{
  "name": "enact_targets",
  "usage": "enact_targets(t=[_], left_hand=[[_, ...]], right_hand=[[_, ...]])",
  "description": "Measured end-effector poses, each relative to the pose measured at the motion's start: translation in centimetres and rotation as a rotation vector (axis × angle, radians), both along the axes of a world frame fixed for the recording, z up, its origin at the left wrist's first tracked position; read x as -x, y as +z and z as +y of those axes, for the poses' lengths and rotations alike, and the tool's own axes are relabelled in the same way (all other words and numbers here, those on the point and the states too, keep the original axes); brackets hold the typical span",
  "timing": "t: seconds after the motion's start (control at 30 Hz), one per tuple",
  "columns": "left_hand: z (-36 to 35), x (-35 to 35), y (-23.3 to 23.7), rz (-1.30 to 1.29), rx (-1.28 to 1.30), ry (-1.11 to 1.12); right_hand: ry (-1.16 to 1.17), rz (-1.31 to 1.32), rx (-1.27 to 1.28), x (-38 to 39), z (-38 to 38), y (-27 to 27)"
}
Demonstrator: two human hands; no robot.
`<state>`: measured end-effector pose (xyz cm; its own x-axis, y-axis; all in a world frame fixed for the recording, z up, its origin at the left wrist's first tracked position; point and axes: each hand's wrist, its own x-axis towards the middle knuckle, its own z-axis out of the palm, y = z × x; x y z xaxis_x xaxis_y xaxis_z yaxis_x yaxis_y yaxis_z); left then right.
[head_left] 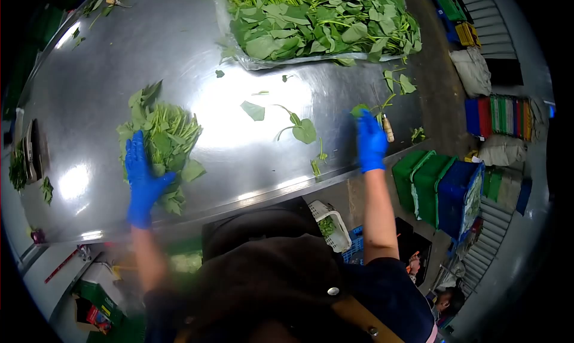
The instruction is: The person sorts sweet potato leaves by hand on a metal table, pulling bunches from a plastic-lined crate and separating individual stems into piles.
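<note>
My left hand point(142, 178), in a blue glove, lies with thumb and fingers apart on the near-left side of a pile of leafy green stems point(167, 127). The pile rests on the steel table point(239, 157), its cut stem ends facing right. Near the table's right edge, my right hand point(372, 142), also blue-gloved, has its fingers stretched forward, fingertips right at a loose leafy sprig point(359, 110). Just right of those fingers lies a knife with a wooden handle point(388, 129); its blade points away from me, partly behind the sprig.
A plastic-lined heap of greens point(323, 26) stands at the table's far side. Loose leaves point(304, 131) lie mid-table. Another wooden-handled tool point(115, 2) is at the far left. Green crates point(433, 187), a blue crate point(459, 193) and a white basket point(330, 226) stand below table level.
</note>
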<state>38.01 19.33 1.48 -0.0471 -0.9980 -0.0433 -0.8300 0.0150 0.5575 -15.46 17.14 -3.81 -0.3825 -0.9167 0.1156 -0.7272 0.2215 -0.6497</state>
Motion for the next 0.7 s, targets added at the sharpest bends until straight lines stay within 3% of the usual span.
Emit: enact_targets(t=[0.07, 0.1, 0.13, 0.17, 0.2, 0.23, 0.27, 0.3, 0.37, 0.43, 0.5, 0.6, 0.63, 0.7], left_hand=[[-0.5, 0.5, 0.9, -0.076, 0.062, 0.001], [-0.6, 0.5, 1.4, -0.126, 0.087, 0.019], [-0.8, 0.6, 1.3, -0.137, 0.062, 0.060], [-1.0, 0.4, 0.8, -0.173, 0.033, 0.062], [-1.5, 0.5, 0.8, -0.189, 0.046, 0.032], [-1.6, 0.4, 0.6, -0.195, 0.036, 0.052], [-1.8, 1.0, 1.4, -0.198, 0.004, 0.083], [-2.2, 1.3, 1.8, -0.192, -0.019, 0.079], [-2.6, 1.6, 1.4, -0.199, -0.059, 0.073], [-3.0, 2.4, 0.9, -0.200, -0.099, 0.120], [-3.2, 2.9, -0.3, -0.203, -0.080, 0.162], [-3.1, 3.4, -3.4, -0.222, 0.014, 0.208], [-3.1, 3.8, -3.4, -0.253, -0.010, 0.220], [-3.0, 4.3, -3.5, -0.310, -0.062, 0.249]], right_hand=[[-0.137, 0.314, 0.014, 5.9, -0.3, 0.0], [-0.109, 0.274, -0.058, 7.7, -0.3, 0.8], [-0.062, 0.548, -0.036, 10.3, 0.1, -1.1], [-0.044, 0.528, -0.210, 12.5, 0.2, -2.5], [-0.055, 0.329, -0.427, 13.4, 0.5, -3.0], [0.026, 0.274, -0.384, 13.6, 0.5, -3.0], [0.096, 0.051, -0.246, 14.9, 1.1, -4.6], [-0.020, 0.113, -0.351, 13.7, 1.0, -3.5], [-0.272, -0.507, -0.177, 13.4, 2.1, -5.1], [-0.256, -0.850, -0.230, 10.3, 3.0, -3.9], [-0.277, -0.834, -0.198, 3.2, 3.0, -1.3], [0.024, -0.708, -0.187, -7.0, 2.2, 0.5], [0.148, -0.768, -0.234, -12.5, 1.3, 4.8], [0.293, -0.854, -0.357, -16.8, 0.7, 2.9]])
